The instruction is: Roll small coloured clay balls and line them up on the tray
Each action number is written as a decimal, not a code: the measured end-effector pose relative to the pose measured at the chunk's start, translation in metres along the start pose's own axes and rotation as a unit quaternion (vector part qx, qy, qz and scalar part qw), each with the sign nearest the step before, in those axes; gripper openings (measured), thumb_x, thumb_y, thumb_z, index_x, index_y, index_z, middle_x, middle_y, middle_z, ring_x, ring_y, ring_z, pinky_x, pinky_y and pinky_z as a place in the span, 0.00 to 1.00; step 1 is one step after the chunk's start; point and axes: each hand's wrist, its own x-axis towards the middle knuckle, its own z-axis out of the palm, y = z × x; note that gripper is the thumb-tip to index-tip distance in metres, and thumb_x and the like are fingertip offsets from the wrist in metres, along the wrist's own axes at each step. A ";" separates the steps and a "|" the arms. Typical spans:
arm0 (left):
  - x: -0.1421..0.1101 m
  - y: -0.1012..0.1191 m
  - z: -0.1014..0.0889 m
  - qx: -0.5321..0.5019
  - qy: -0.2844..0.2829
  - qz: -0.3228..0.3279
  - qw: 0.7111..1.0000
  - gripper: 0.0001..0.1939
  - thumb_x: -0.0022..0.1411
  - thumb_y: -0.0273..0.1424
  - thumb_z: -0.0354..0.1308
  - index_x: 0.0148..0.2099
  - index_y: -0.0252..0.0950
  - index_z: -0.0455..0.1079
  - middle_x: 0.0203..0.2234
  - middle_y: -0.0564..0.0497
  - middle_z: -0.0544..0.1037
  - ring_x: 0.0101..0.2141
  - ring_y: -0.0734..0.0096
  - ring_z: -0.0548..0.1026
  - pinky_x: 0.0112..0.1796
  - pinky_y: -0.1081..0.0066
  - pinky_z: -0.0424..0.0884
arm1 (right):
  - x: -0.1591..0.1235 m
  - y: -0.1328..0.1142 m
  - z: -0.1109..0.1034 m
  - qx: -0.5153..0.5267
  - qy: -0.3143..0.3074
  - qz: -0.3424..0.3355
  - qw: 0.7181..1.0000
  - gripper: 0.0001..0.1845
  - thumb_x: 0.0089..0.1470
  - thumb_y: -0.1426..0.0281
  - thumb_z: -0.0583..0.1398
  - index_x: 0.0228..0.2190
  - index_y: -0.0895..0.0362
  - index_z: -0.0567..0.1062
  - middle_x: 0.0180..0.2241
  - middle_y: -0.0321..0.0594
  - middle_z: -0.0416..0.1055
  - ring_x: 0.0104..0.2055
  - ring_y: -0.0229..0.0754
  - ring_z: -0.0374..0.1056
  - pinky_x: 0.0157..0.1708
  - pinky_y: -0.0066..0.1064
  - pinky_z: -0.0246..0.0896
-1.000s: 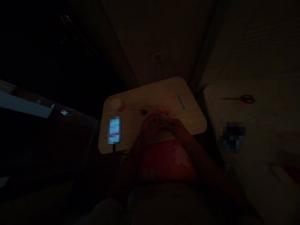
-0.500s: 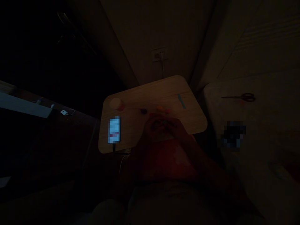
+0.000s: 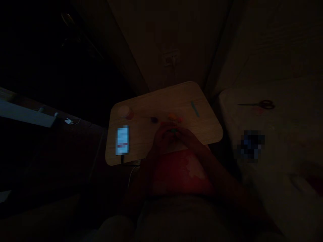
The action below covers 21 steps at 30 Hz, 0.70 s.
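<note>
In dim light my left hand [image 3: 162, 135] and my right hand [image 3: 188, 137] meet over the near edge of a small wooden table [image 3: 141, 141]. Their fingers close around a small green piece [image 3: 173, 130], mostly covered by them; its kind is too dark to make out. Just beyond the fingertips lie an orange lump [image 3: 172, 116] and a small red lump [image 3: 180, 119]. A dark purple lump [image 3: 154, 119] rests to the left of them. Farther right is a flat teal strip [image 3: 195, 109].
At the table's left stand a round pale-lidded tub [image 3: 125, 112] and a lit phone [image 3: 122, 140] with a cable. Scissors [image 3: 259, 104] and a blurred dark object [image 3: 251, 145] lie on the pale surface at right. A wall socket [image 3: 171, 57] holds a plug.
My fingers have shifted slightly around the green piece, and my right hand has drawn in closer to the left. The things on the table stay where they were.
</note>
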 end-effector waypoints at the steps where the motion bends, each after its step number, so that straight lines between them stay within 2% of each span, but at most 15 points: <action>1: 0.000 0.000 0.000 -0.001 0.001 -0.004 1.000 0.16 0.70 0.44 0.58 0.51 0.43 0.79 0.52 0.44 0.77 0.51 0.58 0.76 0.51 0.58 0.75 | 0.000 0.000 -0.001 0.000 0.000 0.000 1.000 0.32 0.57 0.45 0.64 0.53 0.54 0.79 0.34 0.41 0.79 0.33 0.42 0.73 0.39 0.35 0.71; 9: -0.001 -0.002 0.000 0.010 0.006 0.007 1.000 0.17 0.70 0.46 0.58 0.51 0.44 0.80 0.50 0.43 0.79 0.51 0.56 0.77 0.53 0.55 0.74 | 0.001 -0.003 -0.001 0.012 0.019 0.002 1.000 0.29 0.56 0.48 0.66 0.50 0.55 0.81 0.32 0.40 0.78 0.30 0.39 0.71 0.33 0.32 0.68; 15: -0.001 -0.001 0.002 -0.007 0.014 0.000 1.000 0.21 0.65 0.46 0.64 0.56 0.44 0.77 0.50 0.44 0.80 0.51 0.56 0.78 0.54 0.55 0.74 | 0.000 -0.006 0.000 -0.012 0.051 0.002 0.999 0.24 0.55 0.49 0.66 0.43 0.56 0.83 0.30 0.39 0.78 0.28 0.39 0.69 0.30 0.30 0.65; 21: 0.000 0.000 0.001 0.025 -0.011 0.015 1.000 0.19 0.66 0.47 0.63 0.53 0.43 0.80 0.50 0.43 0.80 0.53 0.53 0.77 0.57 0.52 0.72 | 0.000 -0.007 0.004 -0.014 0.063 0.008 0.998 0.22 0.54 0.52 0.66 0.41 0.56 0.84 0.25 0.37 0.75 0.25 0.38 0.66 0.27 0.30 0.62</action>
